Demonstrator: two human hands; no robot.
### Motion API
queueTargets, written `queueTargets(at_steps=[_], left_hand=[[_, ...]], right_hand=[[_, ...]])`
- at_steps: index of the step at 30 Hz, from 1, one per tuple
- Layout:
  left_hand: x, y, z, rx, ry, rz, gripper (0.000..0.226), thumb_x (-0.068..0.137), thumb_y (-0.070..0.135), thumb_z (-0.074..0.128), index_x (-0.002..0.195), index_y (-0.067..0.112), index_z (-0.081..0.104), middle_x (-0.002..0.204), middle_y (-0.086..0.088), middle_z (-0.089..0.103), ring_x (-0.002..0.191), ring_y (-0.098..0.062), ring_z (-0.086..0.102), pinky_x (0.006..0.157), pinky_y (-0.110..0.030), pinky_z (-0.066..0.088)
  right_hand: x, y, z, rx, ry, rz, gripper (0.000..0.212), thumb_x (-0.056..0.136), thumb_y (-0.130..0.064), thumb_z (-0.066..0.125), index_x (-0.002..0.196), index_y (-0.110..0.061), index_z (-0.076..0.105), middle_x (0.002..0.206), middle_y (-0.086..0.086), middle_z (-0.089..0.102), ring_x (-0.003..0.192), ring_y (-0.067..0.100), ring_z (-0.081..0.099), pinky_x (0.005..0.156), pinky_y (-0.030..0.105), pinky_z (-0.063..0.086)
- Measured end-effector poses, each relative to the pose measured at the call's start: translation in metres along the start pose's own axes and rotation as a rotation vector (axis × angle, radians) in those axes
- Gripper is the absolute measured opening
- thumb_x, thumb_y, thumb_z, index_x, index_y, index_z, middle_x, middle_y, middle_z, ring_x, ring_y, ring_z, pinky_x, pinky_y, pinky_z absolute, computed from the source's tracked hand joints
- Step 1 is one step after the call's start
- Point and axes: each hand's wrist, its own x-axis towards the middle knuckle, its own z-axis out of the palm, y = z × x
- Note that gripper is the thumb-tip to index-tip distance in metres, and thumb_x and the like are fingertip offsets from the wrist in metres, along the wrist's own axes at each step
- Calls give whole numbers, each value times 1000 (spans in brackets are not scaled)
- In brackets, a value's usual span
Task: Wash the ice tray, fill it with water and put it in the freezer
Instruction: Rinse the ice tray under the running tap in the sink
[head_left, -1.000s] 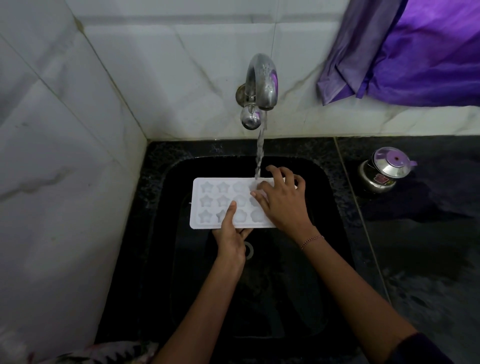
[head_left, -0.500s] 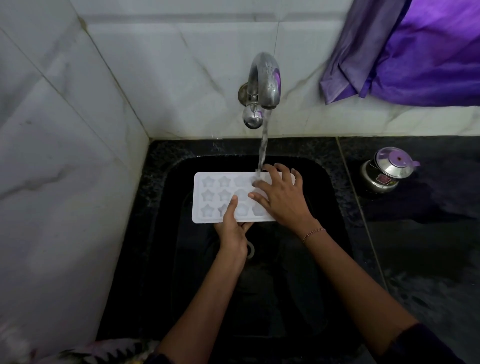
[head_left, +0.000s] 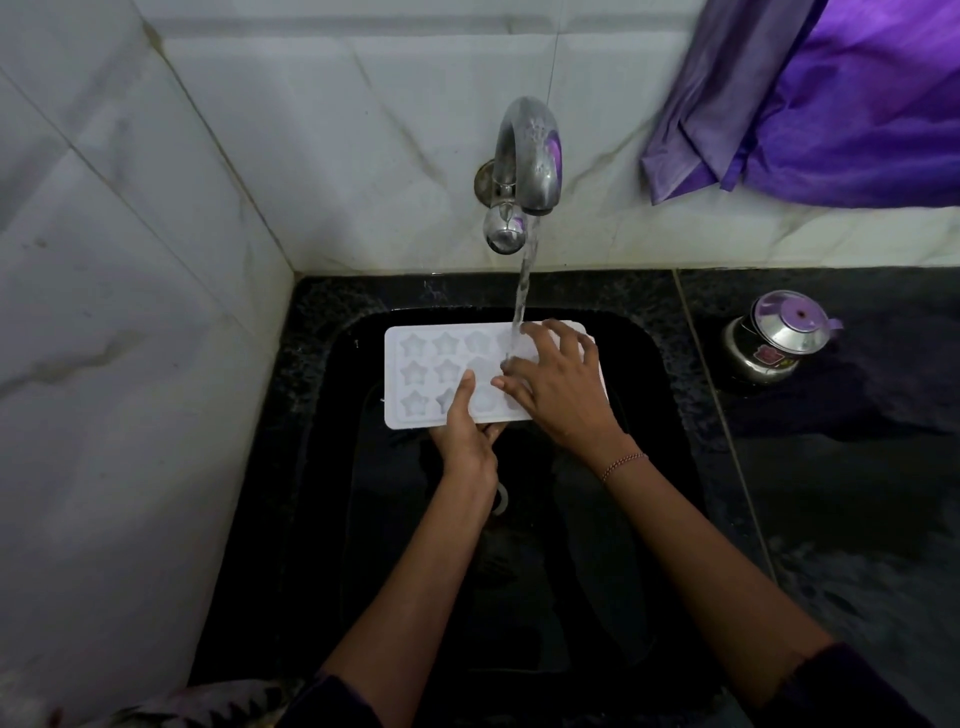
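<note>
Left hand (head_left: 465, 436) grips the ice tray (head_left: 415, 376) at frame center; right hand (head_left: 563, 387) lies spread open on it under the tap (head_left: 527, 156) stream.

White ice tray (head_left: 415, 374) with star-shaped cells, face up and level, under running water.

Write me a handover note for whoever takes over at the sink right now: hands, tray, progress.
Left hand: grips the near edge of the white plastic ice tray with star-shaped moulds, thumb on top.
Right hand: spread flat on the tray's right half, fingers in the stream.
Tray: held level over the black stone sink, under the running steel wall tap.
Done: rinsing under way.
Left: finish washing, fill, close tap, carry to freezer.
</note>
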Motion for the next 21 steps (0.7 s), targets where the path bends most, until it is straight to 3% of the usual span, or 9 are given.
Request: queueTargets(at_steps=[11, 17, 21], left_hand=[[5, 1, -9, -4, 20, 11, 65, 68, 26, 80, 128, 13, 56, 117, -13, 67, 104, -30, 67, 73, -40, 58], [6, 1, -8, -28, 21, 18, 56, 77, 19, 75, 129, 13, 55, 118, -12, 67, 103, -29, 67, 66, -36, 58], [7, 1, -1, -21, 5, 37, 56, 78, 21, 74, 130, 13, 54, 119, -12, 66, 105, -31, 66, 63, -34, 57]], right_hand=[[-6, -5, 8, -23, -3, 18, 53, 89, -58, 29, 88, -26, 72, 122, 6, 58, 119, 29, 48, 99, 51, 34], [-14, -7, 9, 15, -37, 24, 53, 89, -60, 28, 102, -27, 68, 130, 7, 54, 123, 30, 43, 100, 54, 32], [-22, -3, -2, 16, 34, 66, 47, 92, -57, 30, 112, -28, 62, 135, 6, 48, 128, 28, 36, 102, 50, 30]])
